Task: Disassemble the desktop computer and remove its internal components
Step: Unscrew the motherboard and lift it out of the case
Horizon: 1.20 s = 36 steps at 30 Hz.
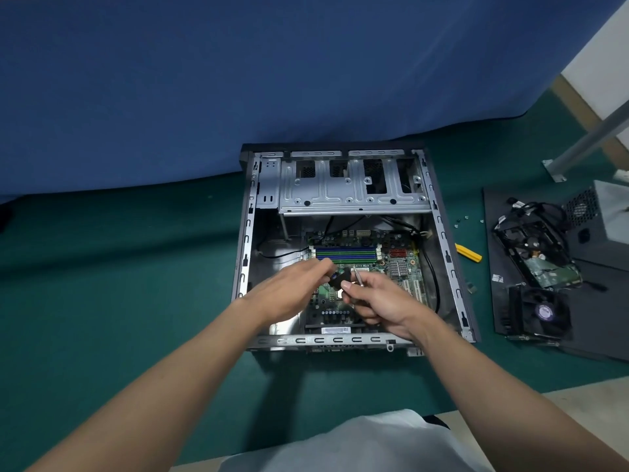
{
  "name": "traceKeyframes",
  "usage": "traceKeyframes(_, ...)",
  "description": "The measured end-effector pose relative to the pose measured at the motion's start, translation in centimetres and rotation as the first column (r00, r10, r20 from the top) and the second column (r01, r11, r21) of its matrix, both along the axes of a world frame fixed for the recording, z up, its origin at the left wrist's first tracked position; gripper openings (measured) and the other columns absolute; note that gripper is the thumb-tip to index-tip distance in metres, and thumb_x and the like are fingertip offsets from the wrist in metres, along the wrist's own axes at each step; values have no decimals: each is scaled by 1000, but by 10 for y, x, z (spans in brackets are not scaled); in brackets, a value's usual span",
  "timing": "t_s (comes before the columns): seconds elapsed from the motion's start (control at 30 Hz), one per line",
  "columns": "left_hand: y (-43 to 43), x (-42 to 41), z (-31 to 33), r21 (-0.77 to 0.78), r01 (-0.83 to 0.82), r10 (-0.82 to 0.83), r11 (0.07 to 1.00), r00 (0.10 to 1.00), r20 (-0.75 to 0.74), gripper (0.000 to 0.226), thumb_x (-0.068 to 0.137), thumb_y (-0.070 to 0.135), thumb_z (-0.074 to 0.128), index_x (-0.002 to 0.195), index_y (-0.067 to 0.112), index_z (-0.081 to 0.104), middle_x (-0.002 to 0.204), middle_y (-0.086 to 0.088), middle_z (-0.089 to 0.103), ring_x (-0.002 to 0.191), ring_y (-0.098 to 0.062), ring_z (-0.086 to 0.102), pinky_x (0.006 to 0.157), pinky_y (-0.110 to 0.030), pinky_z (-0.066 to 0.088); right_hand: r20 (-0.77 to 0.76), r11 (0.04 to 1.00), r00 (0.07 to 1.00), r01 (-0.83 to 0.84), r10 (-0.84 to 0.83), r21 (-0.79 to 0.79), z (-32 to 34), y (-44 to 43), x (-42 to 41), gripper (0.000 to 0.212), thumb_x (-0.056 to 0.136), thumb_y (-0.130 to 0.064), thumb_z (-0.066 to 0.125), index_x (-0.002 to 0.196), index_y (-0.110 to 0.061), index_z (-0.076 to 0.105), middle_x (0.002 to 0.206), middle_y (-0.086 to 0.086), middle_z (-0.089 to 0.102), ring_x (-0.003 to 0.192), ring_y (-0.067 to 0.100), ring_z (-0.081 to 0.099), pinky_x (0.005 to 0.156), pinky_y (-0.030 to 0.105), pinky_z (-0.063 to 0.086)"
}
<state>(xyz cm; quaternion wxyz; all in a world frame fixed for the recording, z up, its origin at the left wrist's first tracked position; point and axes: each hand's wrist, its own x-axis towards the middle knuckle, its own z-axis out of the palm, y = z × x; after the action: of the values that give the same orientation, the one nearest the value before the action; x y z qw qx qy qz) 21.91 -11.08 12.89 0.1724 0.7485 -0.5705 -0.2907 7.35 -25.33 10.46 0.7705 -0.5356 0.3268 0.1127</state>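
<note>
The open desktop case [442,233] lies on its side on the green mat, with its green motherboard [401,264] and blue and green memory sticks [343,253] exposed. Above the board both my hands meet on a small black part with a blue spot [337,279]. My left hand [292,294] pinches it from the left. My right hand [371,301] grips it from the right, and a thin metal shaft [358,275] sticks up from that hand. What the black part is cannot be told.
A silver drive cage [350,189] spans the case's far end. To the right on a dark panel [595,277] lie a hard drive with cables [534,253], a cooler fan [541,313] and a power supply [609,212]. A yellow tool [468,253] and loose screws [464,220] lie beside the case.
</note>
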Motion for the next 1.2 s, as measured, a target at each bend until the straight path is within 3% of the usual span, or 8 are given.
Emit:
traceKeyframes(0.2,-7,-2,1,87,-4,2,996,1000,21,15,105,24,33,92,17,33,87,6,44,77,-12,42,64,-23,33,-8,999,1000,-2,1,-40,0,0,1,10,93,-19,58,90,-10,59,71,-1,64,43,6,33,37,18,25)
traceKeyframes(0.33,-8,-5,1,97,-36,24,995,992,124,24,105,34,28,85,21,28,83,5,43,73,-13,42,63,-30,35,-1,1000,1000,1,-1,-9,1,-1,0,10,94,-18,57,96,-8,59,75,1,65,45,7,33,38,19,24)
traceKeyframes(0.5,-10,-12,-1,0,-20,19,1000,947,320,24,104,38,25,88,21,27,79,4,42,71,-18,39,61,-31,29,8,999,1000,-4,3,35,0,-4,-1,11,94,-18,56,98,-7,57,75,2,63,45,8,32,38,19,23)
traceKeyframes(0.7,-12,-18,-3,-152,-15,86,988,879,469,25,102,31,32,87,14,42,73,-2,52,63,-21,38,54,-34,35,14,998,1000,-13,12,66,0,-5,-1,13,94,-20,56,93,-7,55,78,3,62,46,8,34,37,19,27)
traceKeyframes(0.87,-15,-18,0,-177,17,76,984,858,508,34,101,33,30,75,14,40,57,2,43,50,-22,37,49,-31,34,22,992,999,-29,27,119,-1,-7,-2,12,94,-18,56,93,-6,54,74,2,61,45,8,35,36,18,27)
traceKeyframes(0.97,-18,-17,-1,-161,-13,94,987,856,508,36,102,38,30,73,17,37,57,2,43,50,-23,40,50,-30,33,23,991,999,-36,33,131,-2,-7,-2,11,94,-17,55,93,-7,54,72,1,60,44,7,35,35,17,27)
traceKeyframes(1.2,-23,-21,2,-220,-11,129,975,839,529,34,99,35,38,77,12,51,59,2,50,50,-17,36,45,-27,35,32,989,999,-19,14,144,-2,-7,-2,11,95,-19,54,89,-9,53,69,0,59,43,7,35,34,18,26)
